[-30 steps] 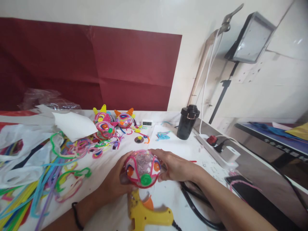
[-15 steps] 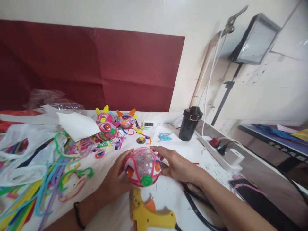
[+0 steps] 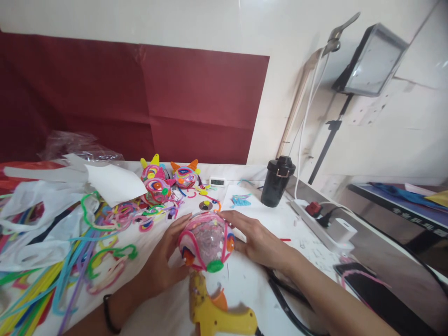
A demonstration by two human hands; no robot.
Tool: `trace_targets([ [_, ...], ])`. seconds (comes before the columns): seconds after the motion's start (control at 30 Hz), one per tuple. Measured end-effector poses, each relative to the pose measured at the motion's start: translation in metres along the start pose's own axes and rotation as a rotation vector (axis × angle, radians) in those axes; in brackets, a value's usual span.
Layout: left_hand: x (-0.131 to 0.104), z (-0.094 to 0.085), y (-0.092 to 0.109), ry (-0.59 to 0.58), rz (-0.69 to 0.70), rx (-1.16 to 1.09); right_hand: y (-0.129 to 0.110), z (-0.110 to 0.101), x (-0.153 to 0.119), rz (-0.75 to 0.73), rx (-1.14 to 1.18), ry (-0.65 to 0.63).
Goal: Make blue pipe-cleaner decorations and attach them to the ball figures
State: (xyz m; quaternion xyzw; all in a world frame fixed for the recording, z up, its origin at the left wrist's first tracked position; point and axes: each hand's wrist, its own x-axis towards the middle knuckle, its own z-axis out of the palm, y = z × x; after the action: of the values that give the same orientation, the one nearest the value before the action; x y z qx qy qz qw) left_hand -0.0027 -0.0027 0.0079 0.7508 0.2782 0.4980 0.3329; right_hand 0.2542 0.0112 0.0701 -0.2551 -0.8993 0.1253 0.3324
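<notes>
Between my two hands sits a clear ball decorated with pipe cleaners [image 3: 207, 242], with pink lines, orange eyes and a green nose low on its front. My left hand [image 3: 170, 259] is curved round its left side, and my right hand [image 3: 257, 238] grips its right side with the fingers bent over the edge. Just below the ball, a yellow glue gun [image 3: 220, 317] with an orange trigger lies on the white table. The fingertips behind the ball are partly hidden.
Finished decorated balls [image 3: 157, 186] stand at the back. Loose pipe cleaners [image 3: 45, 289] and white paper [image 3: 114, 184] cover the left. On the right are a black bottle [image 3: 277, 182], a power strip [image 3: 318, 224], a dark phone-like slab [image 3: 378, 294] and a black cable [image 3: 285, 298].
The ball has turned slightly in my hands, its green nose now lower and more tilted down. Both hands stay on it, and the glue gun lies as before.
</notes>
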Motion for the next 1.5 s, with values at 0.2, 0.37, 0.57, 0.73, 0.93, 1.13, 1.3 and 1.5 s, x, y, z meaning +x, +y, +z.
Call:
trace_targets([
  [0.2,0.001,-0.005,-0.011,-0.028,0.016,0.053,0.011,0.014,-0.002,-0.004,-0.066,0.020],
  [0.37,0.002,-0.009,-0.017,-0.022,-0.053,-0.015,0.018,0.027,-0.004,0.010,-0.150,0.063],
  [0.57,0.001,-0.008,-0.022,-0.041,-0.172,-0.173,0.024,0.038,-0.008,0.036,-0.219,0.069],
  [0.73,-0.002,-0.010,-0.024,-0.076,-0.150,-0.201,0.024,0.044,-0.009,0.036,-0.256,0.076],
  [0.93,0.002,-0.010,-0.015,-0.091,-0.155,-0.292,0.023,0.046,-0.008,0.005,-0.266,0.093],
  [1.13,0.007,-0.007,-0.012,-0.017,-0.190,-0.407,0.017,0.045,-0.008,0.008,-0.275,0.080],
  [1.3,0.008,-0.009,-0.020,-0.009,-0.220,-0.436,0.014,0.047,-0.008,0.012,-0.270,0.075],
  [1.5,0.007,-0.009,-0.021,-0.004,-0.226,-0.444,0.016,0.049,-0.009,0.004,-0.264,0.088],
])
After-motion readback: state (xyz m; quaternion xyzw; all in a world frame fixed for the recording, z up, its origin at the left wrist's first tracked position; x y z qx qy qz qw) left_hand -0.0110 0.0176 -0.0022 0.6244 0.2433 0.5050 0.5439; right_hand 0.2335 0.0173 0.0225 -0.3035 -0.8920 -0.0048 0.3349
